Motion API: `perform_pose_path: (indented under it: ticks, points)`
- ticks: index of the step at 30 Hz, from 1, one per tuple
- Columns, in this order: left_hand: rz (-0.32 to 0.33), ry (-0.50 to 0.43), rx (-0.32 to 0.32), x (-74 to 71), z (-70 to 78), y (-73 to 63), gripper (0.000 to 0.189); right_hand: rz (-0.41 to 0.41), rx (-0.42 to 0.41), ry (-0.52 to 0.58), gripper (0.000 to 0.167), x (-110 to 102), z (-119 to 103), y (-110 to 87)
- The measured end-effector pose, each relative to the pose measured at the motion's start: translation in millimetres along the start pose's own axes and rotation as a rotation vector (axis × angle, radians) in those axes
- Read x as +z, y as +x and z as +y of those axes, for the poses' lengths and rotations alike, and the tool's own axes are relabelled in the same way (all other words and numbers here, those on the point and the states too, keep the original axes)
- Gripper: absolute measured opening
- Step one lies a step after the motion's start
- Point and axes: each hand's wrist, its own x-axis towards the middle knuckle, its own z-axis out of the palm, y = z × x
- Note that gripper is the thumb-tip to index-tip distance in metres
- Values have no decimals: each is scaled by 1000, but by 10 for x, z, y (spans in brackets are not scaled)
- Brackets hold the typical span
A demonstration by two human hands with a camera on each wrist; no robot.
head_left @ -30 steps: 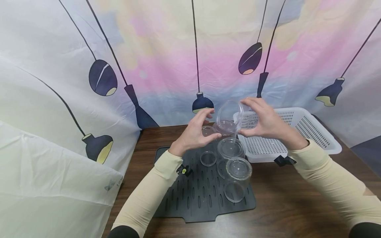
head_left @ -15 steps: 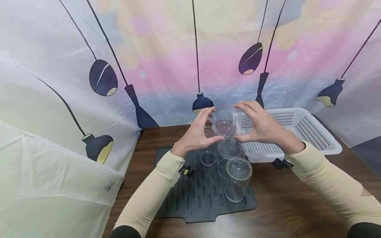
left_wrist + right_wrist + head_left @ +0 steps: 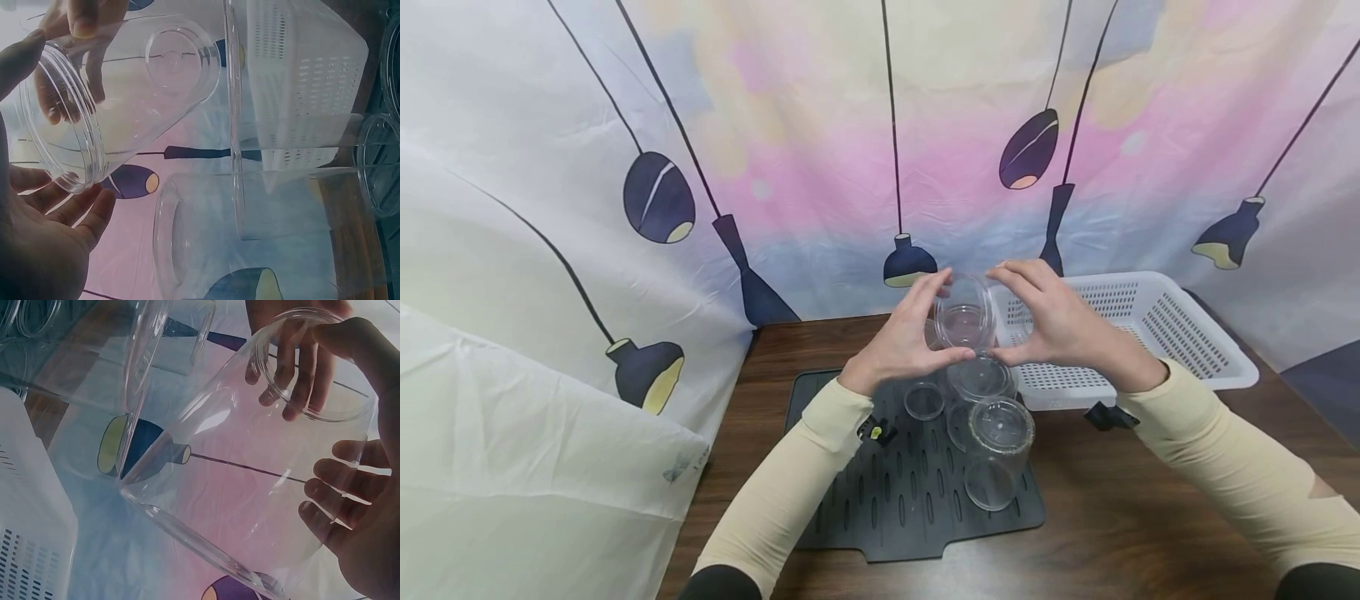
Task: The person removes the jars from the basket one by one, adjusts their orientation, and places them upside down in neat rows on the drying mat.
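Observation:
A clear plastic jar (image 3: pixel 966 312) is held in the air between both hands, above other clear jars. My left hand (image 3: pixel 906 337) holds it from the left, thumb and fingers curved around its ringed rim in the left wrist view. From the right, my right hand (image 3: pixel 1060 325) grips the same jar; in the right wrist view the thumb lies at the rim (image 3: pixel 315 415) and the fingers on the side wall. Below, several clear jars stand on a dark ridged mat (image 3: pixel 880 500), among them a front jar (image 3: pixel 1000 458). The transparent walls overlap, so edges are hard to separate.
A white perforated basket (image 3: pixel 1213 354) stands on the right of the brown wooden table (image 3: pixel 1120 517), close to my right hand. Behind the table hangs a patterned cloth (image 3: pixel 820 167) with printed lamps.
The held jar has moved left and slightly down. My right hand has shifted left and a little lower with it, and my left hand has edged right, so the hands are closer together.

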Motion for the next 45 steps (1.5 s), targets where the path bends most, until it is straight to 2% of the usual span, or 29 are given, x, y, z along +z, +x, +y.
perform_pose_path:
  ticks: [4,13,22,27,32,36,38,43,45]
  points:
    - [-7,18,-13,-1,6,1,102,-4,-4,-7,99,0,-15,7]
    - [43,57,0,-24,28,32,96,13,-40,-14,98,11,-4,27]
    - [55,45,15,-33,14,37,94,20,-69,-9,98,15,12,24]
    - [70,53,7,-57,-1,26,95,-10,-40,48,104,-39,24,45]
    - [88,48,0,-87,-18,7,95,-7,30,160,109,-174,71,79]
    - [86,46,-15,-101,-16,-3,95,51,87,281,103,-282,156,101]
    - [84,50,-27,-104,-18,-7,95,94,112,415,97,-316,215,104]
    - [88,45,-33,-105,-23,-14,95,211,185,860,83,-348,394,48]
    - [93,39,-27,-106,-22,-17,95,257,222,991,78,-341,464,4]
